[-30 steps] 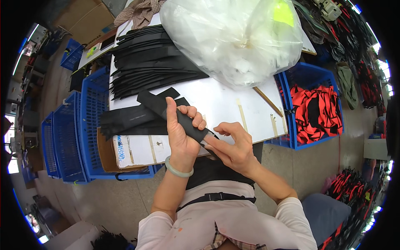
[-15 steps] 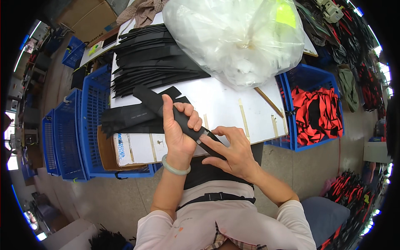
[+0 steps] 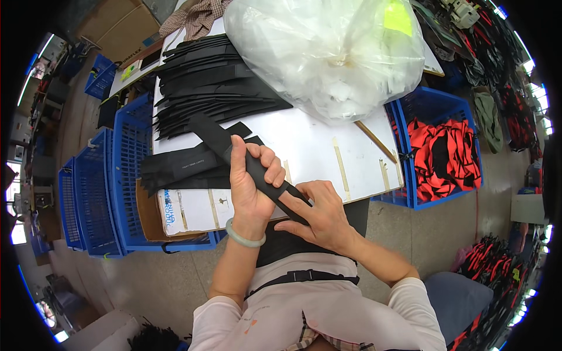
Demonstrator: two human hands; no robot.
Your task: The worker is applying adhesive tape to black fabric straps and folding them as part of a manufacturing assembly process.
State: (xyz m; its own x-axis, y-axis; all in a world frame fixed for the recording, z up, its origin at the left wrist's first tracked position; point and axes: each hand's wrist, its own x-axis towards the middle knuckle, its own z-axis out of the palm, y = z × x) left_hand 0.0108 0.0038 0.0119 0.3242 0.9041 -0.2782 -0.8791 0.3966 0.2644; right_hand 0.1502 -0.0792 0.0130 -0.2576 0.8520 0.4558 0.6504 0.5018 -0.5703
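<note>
My left hand (image 3: pixel 250 190) is wrapped round a long black fabric strip (image 3: pixel 212 133), its thumb pointing up along it. The strip slants from the upper left down toward my body. At its lower end is my right hand (image 3: pixel 328 217), closed with thumb and fingers on the black fabric; the index fingertip is hidden at the strip's edge. Under and beside the held strip, more black strips (image 3: pixel 175 165) lie on the near left of the white tabletop (image 3: pixel 313 158). Behind them is a fanned row of folded black strips (image 3: pixel 205 88).
A large clear plastic bag (image 3: pixel 328 52) with white contents sits at the back. A thin wooden stick (image 3: pixel 376 142) lies at the right. Blue crates (image 3: pixel 132 175) flank the table; the right one holds red and black pieces (image 3: pixel 448 155). A cardboard box (image 3: pixel 120 29) stands far left.
My right fingers have closed in on the strip's lower end. The small pale piece seen at their tips before no longer shows. My left hand keeps its grip.
</note>
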